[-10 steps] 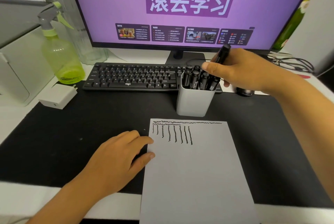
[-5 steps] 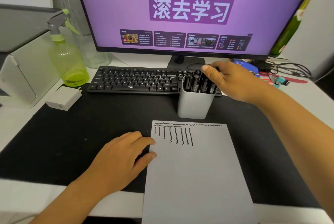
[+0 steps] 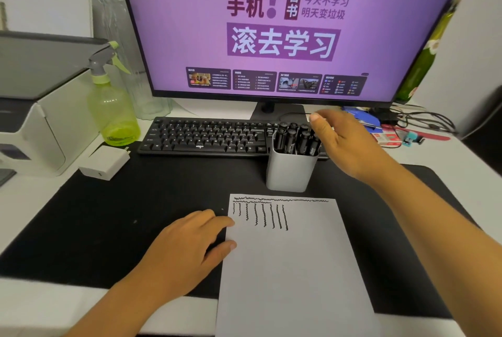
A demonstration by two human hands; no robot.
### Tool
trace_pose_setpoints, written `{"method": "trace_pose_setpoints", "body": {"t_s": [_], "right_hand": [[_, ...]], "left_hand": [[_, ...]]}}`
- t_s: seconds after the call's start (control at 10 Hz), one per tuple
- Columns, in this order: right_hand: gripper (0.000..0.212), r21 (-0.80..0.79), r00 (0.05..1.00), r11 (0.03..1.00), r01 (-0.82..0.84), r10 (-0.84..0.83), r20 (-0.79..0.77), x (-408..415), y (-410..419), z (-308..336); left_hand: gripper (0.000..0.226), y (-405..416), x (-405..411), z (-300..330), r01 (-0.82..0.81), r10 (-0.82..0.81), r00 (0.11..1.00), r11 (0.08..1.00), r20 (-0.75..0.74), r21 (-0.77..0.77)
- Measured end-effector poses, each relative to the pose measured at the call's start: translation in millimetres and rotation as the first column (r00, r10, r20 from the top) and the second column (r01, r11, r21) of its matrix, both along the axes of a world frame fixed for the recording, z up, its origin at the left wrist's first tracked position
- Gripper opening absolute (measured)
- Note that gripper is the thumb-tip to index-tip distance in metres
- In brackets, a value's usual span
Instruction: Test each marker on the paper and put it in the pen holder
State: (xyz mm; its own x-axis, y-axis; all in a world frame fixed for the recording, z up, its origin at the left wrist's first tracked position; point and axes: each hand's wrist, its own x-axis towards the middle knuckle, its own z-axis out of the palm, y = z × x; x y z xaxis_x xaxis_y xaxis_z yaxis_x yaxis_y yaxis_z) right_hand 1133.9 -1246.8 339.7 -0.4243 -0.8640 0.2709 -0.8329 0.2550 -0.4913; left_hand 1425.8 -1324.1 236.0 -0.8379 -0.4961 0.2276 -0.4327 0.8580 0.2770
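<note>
A grey pen holder (image 3: 289,173) stands on the black desk mat, just behind the paper. Several black markers (image 3: 294,138) stand in it, caps up. The white paper (image 3: 293,268) lies in front, with wavy black test lines near its top edge. My right hand (image 3: 345,143) hovers just right of the holder's rim, fingers loose, holding nothing. My left hand (image 3: 187,247) rests flat on the mat, its fingertips on the paper's left edge.
A black keyboard (image 3: 206,135) and a monitor (image 3: 271,27) sit behind the holder. A green spray bottle (image 3: 112,108) and white charger (image 3: 104,158) stand at the left, beside a printer (image 3: 32,119). Cables and small items (image 3: 394,130) lie at the right.
My right hand lowered a black marker into the pen holder, let it go, and has drawn slightly away. The left hand has stayed on the paper's edge.
</note>
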Motion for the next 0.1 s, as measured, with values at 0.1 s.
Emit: {"method": "trace_pose_setpoints", "body": {"t_s": [0.1], "right_hand": [[0.035,-0.215,0.985,0.961,0.175,-0.167,0.052,16.4,21.8,-16.6]], "left_hand": [[0.058,2.4,2.0,3.5,-0.011,0.011,1.0,0.998,0.004,0.063]]}}
